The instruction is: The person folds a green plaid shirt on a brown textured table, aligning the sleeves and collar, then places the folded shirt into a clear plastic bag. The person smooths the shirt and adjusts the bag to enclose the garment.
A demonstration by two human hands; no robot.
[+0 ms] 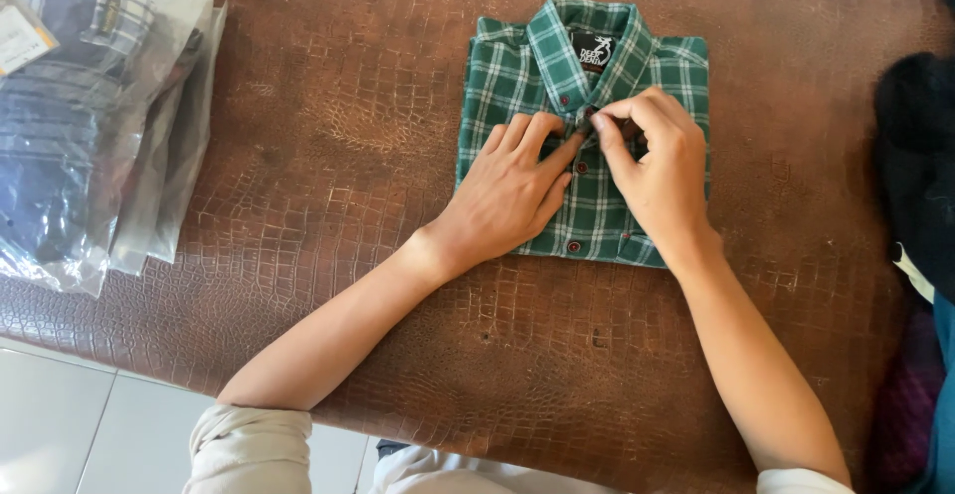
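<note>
Shirt (517,86), green plaid and folded into a neat rectangle, lies collar-up on the far middle of the brown table (348,156), whose surface has a scaly, crocodile-skin pattern. It lies face up with its button placket running down the centre; dark red buttons show along it.

At the left edge of the table sits a stack of clear plastic bags (90,116) holding dark folded clothes, well apart from the shirt. At the right edge a heap of dark fabric (920,156) lies partly out of frame. Pale floor tiles (60,414) show below the table's near edge.

Both bare forearms reach in from the bottom, sleeves rolled near the elbows. The left hand (507,196) rests flat on the shirt's front, fingers spread slightly, the forefinger stretched toward the placket just below the collar. The right hand (657,171) is on the shirt just beside it, thumb and forefinger pinched together on the placket at a button; the other fingers are curled. The two hands' fingertips meet at that spot.
</note>
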